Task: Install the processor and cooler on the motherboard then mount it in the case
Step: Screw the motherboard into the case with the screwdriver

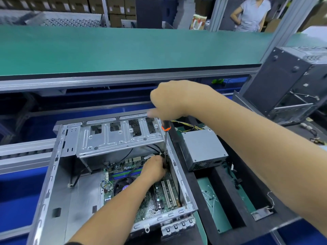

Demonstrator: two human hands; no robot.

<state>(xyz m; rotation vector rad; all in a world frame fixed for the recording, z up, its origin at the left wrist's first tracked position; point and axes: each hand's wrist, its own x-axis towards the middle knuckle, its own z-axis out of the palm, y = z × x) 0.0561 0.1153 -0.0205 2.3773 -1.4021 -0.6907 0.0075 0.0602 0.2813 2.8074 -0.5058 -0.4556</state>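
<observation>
An open grey metal case lies on its side in front of me. The green motherboard sits inside it, with a round black cooler fan partly hidden under my left forearm. My right hand is closed around the top of a screwdriver with a black and orange handle, held upright, its shaft running down to the board's far right corner. My left hand reaches into the case and pinches at the screwdriver's tip; what it holds there is hidden.
A grey power supply with yellow wires lies right of the case on a black tray. Loose screws and cable ties lie on the green mat. A second case stands at the right. A green conveyor runs behind; a person stands far back.
</observation>
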